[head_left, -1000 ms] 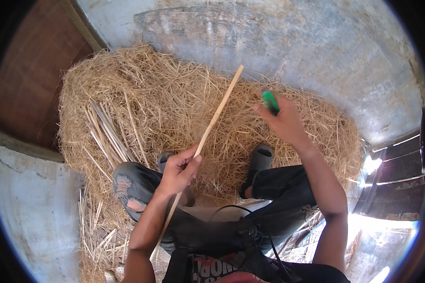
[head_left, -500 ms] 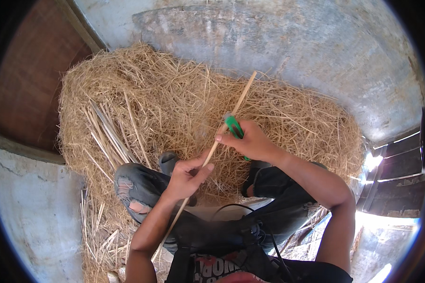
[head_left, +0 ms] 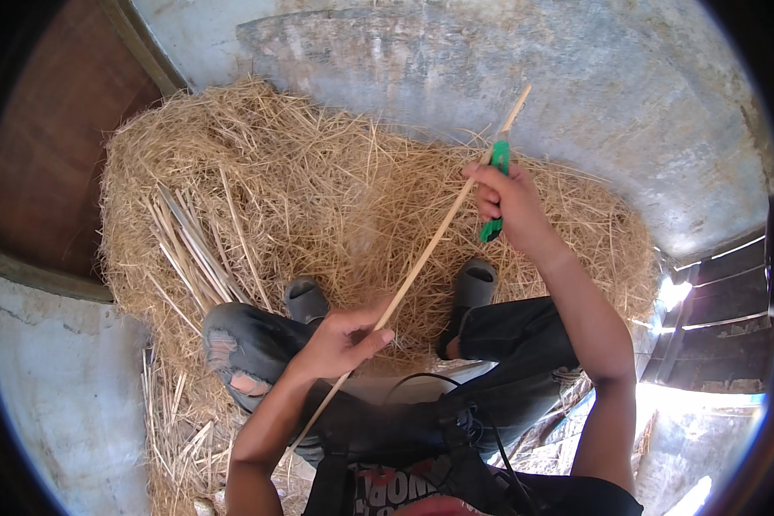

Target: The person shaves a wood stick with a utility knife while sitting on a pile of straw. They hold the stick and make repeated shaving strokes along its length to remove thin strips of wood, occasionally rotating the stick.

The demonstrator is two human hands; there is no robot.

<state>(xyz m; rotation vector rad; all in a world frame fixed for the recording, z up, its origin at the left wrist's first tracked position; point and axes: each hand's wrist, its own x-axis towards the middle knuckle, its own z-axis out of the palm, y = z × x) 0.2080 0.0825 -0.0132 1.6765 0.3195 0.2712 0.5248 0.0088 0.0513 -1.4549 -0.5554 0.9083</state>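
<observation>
A long, thin pale strip, like split bamboo (head_left: 427,251), runs slantwise from beside my left forearm up to the far right. My left hand (head_left: 340,342) is closed round its lower part, thumb on top. Farther up, my right hand (head_left: 507,199) is closed on a green box cutter (head_left: 500,157). The cutter's head lies against the strip near its far end, and my right thumb presses along the strip. How far the blade reaches out is too small to tell.
Dry straw (head_left: 318,163) is heaped in front of me. A bundle of pale strips (head_left: 193,245) lies on it at the left. Beyond stands a grey wall (head_left: 387,64), with a brown panel (head_left: 69,146) at the far left. My sandalled feet (head_left: 476,282) rest near the straw.
My right hand has slid up and away along the strip with the cutter, toward the far end. The strip's tip has shifted up and right; my left hand has dropped slightly nearer.
</observation>
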